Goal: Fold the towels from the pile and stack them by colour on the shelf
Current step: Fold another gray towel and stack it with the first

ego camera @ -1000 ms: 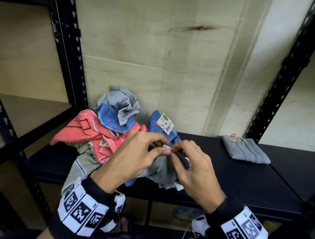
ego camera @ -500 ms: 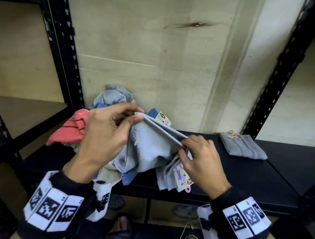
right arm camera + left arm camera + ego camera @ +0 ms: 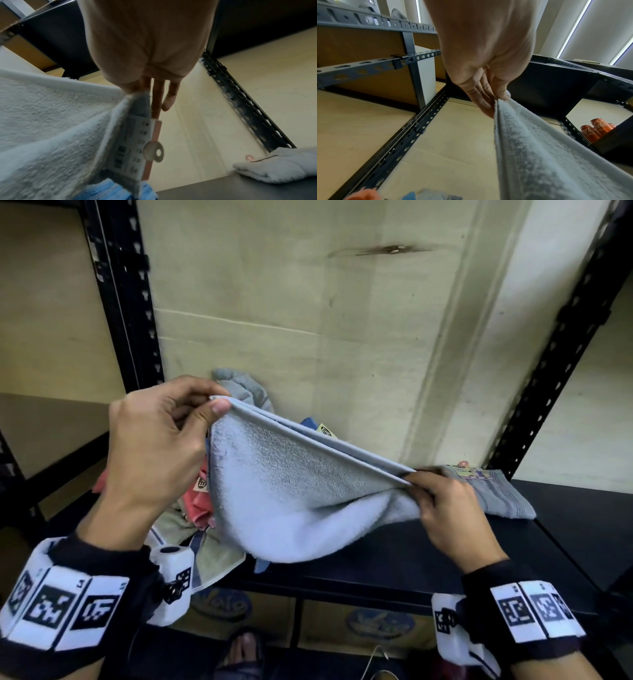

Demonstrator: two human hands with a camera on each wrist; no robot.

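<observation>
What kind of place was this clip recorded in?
Probably a storeroom or stockroom: black slotted-steel shelving against a bare wall, towels with retail tags, soda cans on a neighbouring shelf, printed cartons below.

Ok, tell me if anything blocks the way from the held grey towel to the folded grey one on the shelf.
Nothing visible does. The grey towel hangs between left hand and right hand; the folded grey towel lies just beyond the right hand on bare shelf.

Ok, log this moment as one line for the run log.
step: folding grey towel | left hand: pinches corner | right hand: pinches other corner | folded grey towel: on shelf
</observation>
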